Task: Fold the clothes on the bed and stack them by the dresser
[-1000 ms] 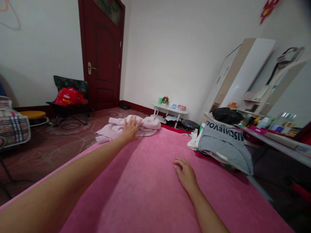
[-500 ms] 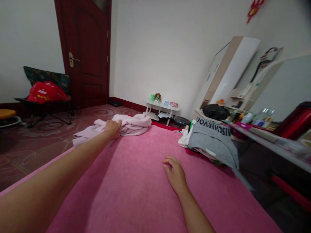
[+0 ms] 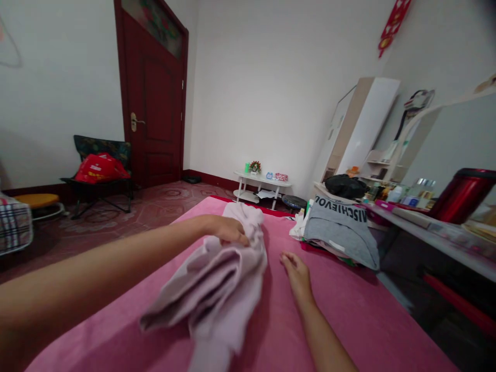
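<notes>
My left hand [image 3: 227, 230] is closed on a pale pink garment [image 3: 220, 279], lifted off the pink bed cover [image 3: 341, 315] and hanging in loose folds toward me. My right hand [image 3: 297, 271] lies on the bed cover just right of the garment, fingers slightly curled and holding nothing. A stack of folded clothes topped by a grey printed shirt [image 3: 341, 230] sits on the right side of the bed, beyond my right hand.
A dark red door [image 3: 153, 103] stands at the back left, with a folding chair holding a red bag [image 3: 98, 168] beside it. A small white table [image 3: 263, 183] is against the far wall. A cluttered shelf with a red pot [image 3: 459, 194] runs along the right.
My left hand closed on the pale pink garment at the far end of the bed and pulled it toward me, lifting it. My right hand stayed resting on the cover.
</notes>
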Available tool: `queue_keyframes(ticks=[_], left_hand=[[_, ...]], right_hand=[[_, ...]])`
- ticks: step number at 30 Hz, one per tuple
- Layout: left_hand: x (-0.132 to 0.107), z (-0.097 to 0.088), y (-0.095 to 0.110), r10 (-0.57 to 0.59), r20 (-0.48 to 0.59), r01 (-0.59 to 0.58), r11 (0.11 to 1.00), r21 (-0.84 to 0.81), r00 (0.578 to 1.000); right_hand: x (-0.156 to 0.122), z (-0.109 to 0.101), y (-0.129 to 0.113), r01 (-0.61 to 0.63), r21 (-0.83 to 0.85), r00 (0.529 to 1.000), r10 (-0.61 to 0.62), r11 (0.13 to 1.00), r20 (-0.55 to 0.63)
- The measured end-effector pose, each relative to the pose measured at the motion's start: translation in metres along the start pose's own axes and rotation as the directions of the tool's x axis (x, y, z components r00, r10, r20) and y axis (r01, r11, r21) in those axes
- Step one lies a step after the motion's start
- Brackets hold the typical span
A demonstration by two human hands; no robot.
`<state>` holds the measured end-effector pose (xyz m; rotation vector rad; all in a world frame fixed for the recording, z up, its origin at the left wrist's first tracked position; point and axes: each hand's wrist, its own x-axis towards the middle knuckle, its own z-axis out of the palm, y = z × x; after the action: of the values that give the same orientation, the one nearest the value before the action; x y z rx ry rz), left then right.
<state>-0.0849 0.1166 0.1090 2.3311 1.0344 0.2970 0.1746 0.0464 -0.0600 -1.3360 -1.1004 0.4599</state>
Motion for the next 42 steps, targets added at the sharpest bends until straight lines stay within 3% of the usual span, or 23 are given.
queue_keyframes(ticks=[1, 2, 3, 4, 5, 6, 7, 8, 10, 12, 15, 18, 22, 25, 29, 36, 40, 42], left_hand=[[-0.008, 0.01, 0.008, 0.074, 0.189, -0.053, 0.992, -0.117, 0.979], [-0.014, 0.02, 0.011, 0.15, 0.299, -0.092, 0.976, -0.199, 0.942], [-0.017, 0.028, 0.01, 0.202, 0.295, -0.136, 0.963, -0.231, 0.934], [-0.017, 0.036, 0.004, 0.217, 0.159, -0.182, 0.96, -0.212, 0.963], [-0.014, 0.044, -0.006, 0.187, -0.051, -0.193, 0.969, -0.152, 0.981], [-0.01, 0.051, -0.019, 0.125, -0.272, -0.154, 0.984, -0.088, 0.954], [-0.005, 0.058, -0.034, 0.043, -0.449, -0.077, 0.995, -0.057, 0.892], [0.0, 0.064, -0.05, -0.048, -0.563, 0.012, 0.998, -0.068, 0.825], [0.008, 0.077, -0.078, -0.179, -0.634, 0.131, 0.984, -0.123, 0.752], [0.011, 0.088, -0.097, -0.234, -0.621, 0.174, 0.972, -0.158, 0.748], [0.011, 0.098, -0.105, -0.264, -0.602, 0.184, 0.964, -0.193, 0.754], [0.009, 0.1, -0.099, -0.241, -0.591, 0.137, 0.967, -0.216, 0.77], [0.008, 0.101, -0.089, -0.169, -0.601, 0.025, 0.97, -0.24, 0.781], [0.007, 0.102, -0.083, -0.124, -0.619, -0.084, 0.952, -0.296, 0.776], [0.007, 0.1, -0.076, -0.085, -0.64, -0.19, 0.917, -0.35, 0.764], [0.003, 0.087, -0.076, -0.126, -0.677, -0.116, 0.947, -0.3, 0.726], [0.003, 0.072, -0.072, -0.106, -0.745, -0.142, 0.955, -0.261, 0.659], [0.001, 0.061, -0.062, -0.115, -0.742, -0.202, 0.924, -0.324, 0.661]], right_hand=[[0.0, -0.002, -0.002, -0.045, 0.096, 0.998, 0.049, 0.994, -0.036], [0.0, -0.003, -0.004, -0.087, 0.182, 0.993, 0.099, 0.979, -0.058], [-0.001, -0.004, -0.006, -0.124, 0.249, 0.987, 0.145, 0.961, -0.067], [-0.001, -0.004, -0.009, -0.156, 0.291, 0.982, 0.18, 0.944, -0.06], [-0.002, -0.004, -0.011, -0.183, 0.31, 0.977, 0.206, 0.933, -0.045], [-0.002, -0.004, -0.012, -0.205, 0.308, 0.974, 0.223, 0.929, -0.026], [-0.002, -0.003, -0.013, -0.218, 0.295, 0.973, 0.23, 0.93, -0.009], [-0.002, -0.003, -0.014, -0.22, 0.275, 0.974, 0.227, 0.936, 0.004], [-0.001, -0.001, -0.013, -0.202, 0.224, 0.979, 0.202, 0.954, 0.021], [-0.001, 0.001, -0.015, -0.186, 0.164, 0.983, 0.182, 0.969, 0.036], [-0.001, 0.009, -0.024, -0.249, 0.146, 0.966, 0.235, 0.957, 0.108], [-0.006, 0.022, -0.04, -0.36, 0.249, 0.921, 0.301, 0.899, 0.246], [-0.017, 0.036, -0.056, -0.395, 0.277, 0.905, 0.32, 0.876, 0.279], [-0.019, 0.034, -0.065, -0.454, 0.281, 0.871, 0.354, 0.846, 0.341], [-0.012, 0.021, -0.077, -0.414, 0.354, 0.91, 0.368, 0.838, 0.192], [0.001, -0.004, -0.077, -0.388, 0.352, 0.918, 0.391, 0.852, 0.065], [0.013, -0.02, -0.085, -0.278, 0.553, 0.903, 0.41, 0.786, -0.128], [0.019, -0.026, -0.098, -0.174, 0.645, 0.889, 0.4, 0.744, -0.222]])
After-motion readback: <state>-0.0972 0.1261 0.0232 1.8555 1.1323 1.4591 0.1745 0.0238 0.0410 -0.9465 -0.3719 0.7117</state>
